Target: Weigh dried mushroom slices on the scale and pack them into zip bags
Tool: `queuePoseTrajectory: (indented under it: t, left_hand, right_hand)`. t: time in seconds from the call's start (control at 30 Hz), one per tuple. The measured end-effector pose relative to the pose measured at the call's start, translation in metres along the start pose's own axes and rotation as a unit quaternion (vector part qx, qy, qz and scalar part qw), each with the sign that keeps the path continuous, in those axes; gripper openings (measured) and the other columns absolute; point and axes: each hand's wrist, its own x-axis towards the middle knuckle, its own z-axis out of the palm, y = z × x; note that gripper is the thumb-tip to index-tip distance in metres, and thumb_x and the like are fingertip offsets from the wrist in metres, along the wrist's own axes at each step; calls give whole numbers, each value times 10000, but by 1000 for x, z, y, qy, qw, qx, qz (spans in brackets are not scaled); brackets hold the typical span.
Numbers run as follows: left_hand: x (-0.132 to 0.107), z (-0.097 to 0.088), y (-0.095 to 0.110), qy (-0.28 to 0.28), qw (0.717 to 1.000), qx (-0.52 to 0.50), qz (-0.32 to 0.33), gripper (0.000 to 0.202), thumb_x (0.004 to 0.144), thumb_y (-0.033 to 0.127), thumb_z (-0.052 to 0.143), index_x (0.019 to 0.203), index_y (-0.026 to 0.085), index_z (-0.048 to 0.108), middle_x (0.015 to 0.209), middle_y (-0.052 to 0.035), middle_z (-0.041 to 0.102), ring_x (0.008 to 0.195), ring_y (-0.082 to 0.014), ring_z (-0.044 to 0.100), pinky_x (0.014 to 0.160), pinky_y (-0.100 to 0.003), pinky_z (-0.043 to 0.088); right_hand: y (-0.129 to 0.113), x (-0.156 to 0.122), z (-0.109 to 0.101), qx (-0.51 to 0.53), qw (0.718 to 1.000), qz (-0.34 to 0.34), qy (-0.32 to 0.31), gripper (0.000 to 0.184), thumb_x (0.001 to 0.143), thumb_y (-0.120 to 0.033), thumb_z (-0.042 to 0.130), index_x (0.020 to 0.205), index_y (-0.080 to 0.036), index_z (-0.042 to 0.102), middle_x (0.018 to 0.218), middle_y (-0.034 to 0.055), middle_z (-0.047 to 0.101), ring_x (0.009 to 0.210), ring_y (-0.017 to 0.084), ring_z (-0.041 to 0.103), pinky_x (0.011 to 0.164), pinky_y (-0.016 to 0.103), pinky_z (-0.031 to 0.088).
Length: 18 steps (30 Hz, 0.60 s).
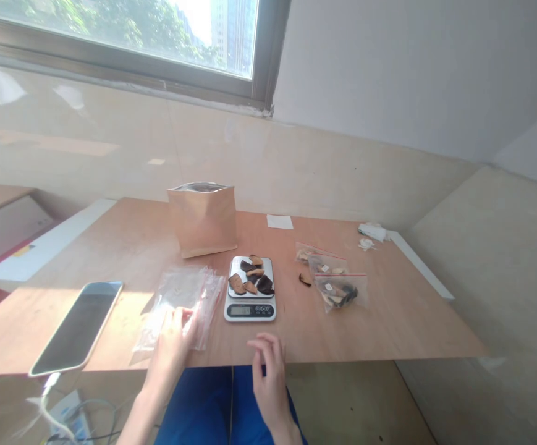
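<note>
Right hand (268, 371) hangs loose and empty at the near edge of the wooden table (389, 321); left hand (172, 340) lies on a stack of clear plastic zip bags (180, 296).
Whether its fingers pinch a bag cannot be told. Just right of the stack sits a small silver digital scale (250, 307) carrying dark and tan dried slices (251, 276); behind stands a brown kraft paper pouch (202, 219); farther right lie 3 filled zip bags (337, 287).

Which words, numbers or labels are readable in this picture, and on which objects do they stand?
No text is readable.
Scale display: digits too small and blurred.
White tags inside the filled bags: too small.
Brown paper bag and phone: no text visible.
</note>
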Motion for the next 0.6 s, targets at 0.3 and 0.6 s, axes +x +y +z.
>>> queuePoseTrajectory:
  t: [0.3, 0.6]
  left_hand:
    - [-32, -2, 26, -45, 997, -65, 23, 245, 751, 468, 500, 764, 225, 511, 690, -19, 570, 632, -177, 538, 635, -293, 421]
    - [-48, -2, 37, -11, 987, -154, -32, 220, 771, 430, 455, 710, 220, 472, 620, 10, 515, 577, -159, 494, 569, -273, 398]
  right_hand:
    - [-67, 24, 37, 226, 966, 73, -101, 208, 909, -288, 382, 1077, -219, 484, 982, 59, 588, 871, 157, 589, 768, 280, 484]
    - [-49, 67, 36, 220, 970, 68, -82, 272, 885, -388, 411, 761, -189, 549, 669, -4, 591, 581, 116, 535, 555, 210, 418]
